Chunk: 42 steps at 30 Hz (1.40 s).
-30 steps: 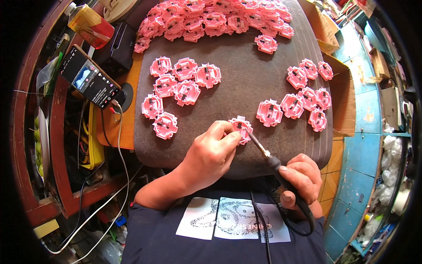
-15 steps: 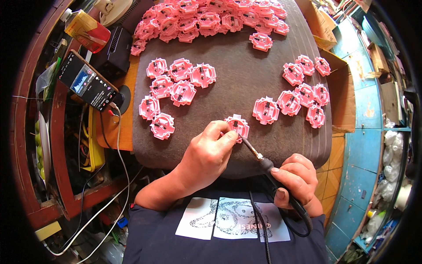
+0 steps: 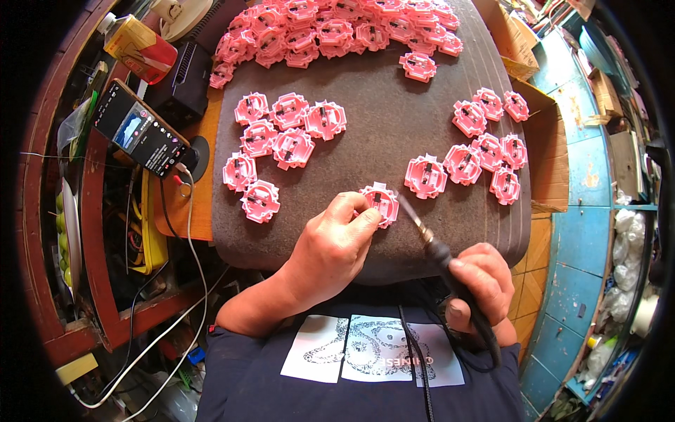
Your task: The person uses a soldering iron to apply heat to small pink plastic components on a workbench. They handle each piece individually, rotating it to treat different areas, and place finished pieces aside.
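Note:
My left hand [image 3: 328, 251] is closed on a pink plastic housing [image 3: 384, 204] with a small dark part inside, at the near middle of the dark mat [image 3: 337, 179]. My right hand [image 3: 480, 285] grips the black handle of a soldering-iron-like tool [image 3: 437, 249]; its metal shaft is motion-blurred, with the tip just right of the housing's upper edge. Similar housings lie in a loose group to the left [image 3: 291, 149], another to the right [image 3: 463, 163], and in a dense pile [image 3: 333, 34] at the far side.
A phone [image 3: 136, 129] on a stand, with cables, stands at the left beside a black box [image 3: 182, 83] and a red-and-yellow bottle [image 3: 137, 50]. Cardboard boxes [image 3: 548, 162] and blue panels [image 3: 579, 271] line the right. A black cord [image 3: 420, 359] hangs across my dark shirt.
The tool's tip has moved up and right, off the inside of the held housing, and my right hand has shifted slightly with it. My left hand stays on the housing.

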Tool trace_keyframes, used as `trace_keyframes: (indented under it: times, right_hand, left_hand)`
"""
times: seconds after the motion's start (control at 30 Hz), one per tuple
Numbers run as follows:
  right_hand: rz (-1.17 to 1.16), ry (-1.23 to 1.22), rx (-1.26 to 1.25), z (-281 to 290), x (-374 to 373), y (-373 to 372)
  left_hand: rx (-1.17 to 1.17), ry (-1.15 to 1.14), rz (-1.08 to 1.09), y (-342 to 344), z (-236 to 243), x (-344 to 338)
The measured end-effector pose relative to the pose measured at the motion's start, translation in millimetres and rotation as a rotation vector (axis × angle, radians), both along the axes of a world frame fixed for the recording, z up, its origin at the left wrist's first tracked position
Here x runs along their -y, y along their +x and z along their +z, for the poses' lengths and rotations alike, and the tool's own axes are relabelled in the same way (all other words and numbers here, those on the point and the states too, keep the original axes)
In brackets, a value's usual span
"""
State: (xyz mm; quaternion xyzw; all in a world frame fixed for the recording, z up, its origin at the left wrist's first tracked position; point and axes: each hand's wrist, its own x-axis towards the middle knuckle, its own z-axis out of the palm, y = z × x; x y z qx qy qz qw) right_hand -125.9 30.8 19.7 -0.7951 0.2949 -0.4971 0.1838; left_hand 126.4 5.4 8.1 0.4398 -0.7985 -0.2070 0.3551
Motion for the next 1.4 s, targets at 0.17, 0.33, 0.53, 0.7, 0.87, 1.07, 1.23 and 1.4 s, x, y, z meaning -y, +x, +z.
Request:
trace_keyframes:
  times: [0.17,0.33,0.53,0.7,0.87,1.07,1.23,1.4]
  right_hand:
    - [-0.077,0.054,-0.006,-9,9,16]
    - [0.011,0.119,-0.113,-16,30,30]
    - [0.016,0.153,-0.124,-19,44,54]
    - [0.048,0.16,-0.139,-25,49,59]
    - [0.026,0.167,-0.126,-26,49,60]
    - [0.025,0.167,-0.122,-26,50,60]
    - [0.025,0.173,-0.114,-25,50,61]
    - [0.029,0.186,-0.098,-25,50,61]
  left_hand:
    - [-0.003,-0.011,0.001,0,-1,1]
    - [-0.005,-0.002,-0.002,-1,0,1]
    - [-0.024,-0.009,0.009,-2,-1,2]
    - [-0.039,0.009,0.01,-1,-2,0]
    - [-0.023,-0.01,0.011,-1,-1,1]
    - [-0.032,0.006,0.01,-1,-1,1]
    - [-0.019,-0.04,-0.019,0,-2,3]
    - [-0.035,-0.001,0.006,-1,-2,1]
